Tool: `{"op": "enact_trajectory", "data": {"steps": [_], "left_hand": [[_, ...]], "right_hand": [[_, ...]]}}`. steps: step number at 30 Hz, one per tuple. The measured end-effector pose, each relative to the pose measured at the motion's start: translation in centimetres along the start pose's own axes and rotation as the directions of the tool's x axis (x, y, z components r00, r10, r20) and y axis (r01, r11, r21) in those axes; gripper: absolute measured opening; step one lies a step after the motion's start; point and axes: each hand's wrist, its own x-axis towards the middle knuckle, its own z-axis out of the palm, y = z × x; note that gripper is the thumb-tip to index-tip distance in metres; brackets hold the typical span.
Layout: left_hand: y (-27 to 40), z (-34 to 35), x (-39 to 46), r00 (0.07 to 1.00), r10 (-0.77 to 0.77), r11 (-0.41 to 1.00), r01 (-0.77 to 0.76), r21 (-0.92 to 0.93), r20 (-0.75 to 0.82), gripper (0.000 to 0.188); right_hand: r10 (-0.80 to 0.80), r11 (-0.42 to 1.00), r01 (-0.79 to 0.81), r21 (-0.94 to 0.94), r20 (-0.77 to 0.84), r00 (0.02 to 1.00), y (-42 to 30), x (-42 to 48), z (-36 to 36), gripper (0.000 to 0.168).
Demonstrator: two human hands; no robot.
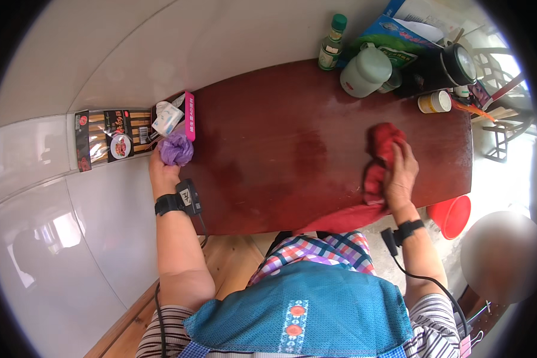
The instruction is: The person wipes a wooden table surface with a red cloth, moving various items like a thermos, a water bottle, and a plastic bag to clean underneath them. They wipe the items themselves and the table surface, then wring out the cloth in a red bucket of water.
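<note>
A red cloth point(376, 179) lies bunched on the dark red wooden table point(268, 134), one end trailing over the near edge. My right hand point(400, 174) presses on it with bent fingers, at the table's right part. At the left end, my left hand point(163, 172) is beside a crumpled purple plastic bag point(176, 148); the bag hides its fingers, so its grip cannot be made out. Just beyond the bag stands a pink-edged box point(190, 116) with a white packet point(168, 120) in it. Damp-looking dark patches show on the tabletop.
Packaged chopsticks point(116, 134) lie on the ledge at left. Along the back right stand a green-capped bottle point(330, 44), a pale green jar point(366, 71), a black flask point(438, 69) and a small white-lidded container point(435, 102). A red bucket point(452, 217) is beyond the right edge; another person is at lower right.
</note>
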Motion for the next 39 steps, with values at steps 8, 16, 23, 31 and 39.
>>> {"op": "enact_trajectory", "data": {"steps": [8, 16, 23, 31, 39], "left_hand": [[3.9, 2.1, -1.9, 0.969, 0.159, 0.961, -0.108, 0.254, -0.189, 0.027], [9.8, 6.7, -7.5, 0.942, 0.162, 0.959, -0.08, 0.272, -0.294, 0.022], [15.3, 9.7, 2.9, 0.69, 0.7, 0.26, -0.485, 0.835, 0.183, 0.033], [10.2, 14.6, -0.2, 0.453, 0.319, -0.77, -0.389, 0.506, 0.833, 0.038], [0.3, 15.3, -14.9, 0.68, -0.23, -0.32, -0.729, 0.605, 0.696, 0.034]], "right_hand": [[0.282, 0.957, -0.28, -0.079, 0.015, 0.959, 1.6, -1.9, -2.8, 0.078], [0.453, 0.888, -0.44, -0.137, 0.091, 0.887, 6.9, -8.6, -7.1, 0.066], [0.081, 0.979, -0.098, 0.181, 0.097, 0.992, -6.1, 4.6, -8.9, 0.065], [-0.512, 0.855, 0.443, 0.27, 0.293, 0.808, -19.2, 9.5, 2.8, 0.05], [-0.033, 0.996, 0.013, 0.093, 0.221, 0.975, -10.4, 12.8, 1.2, 0.056]]}}
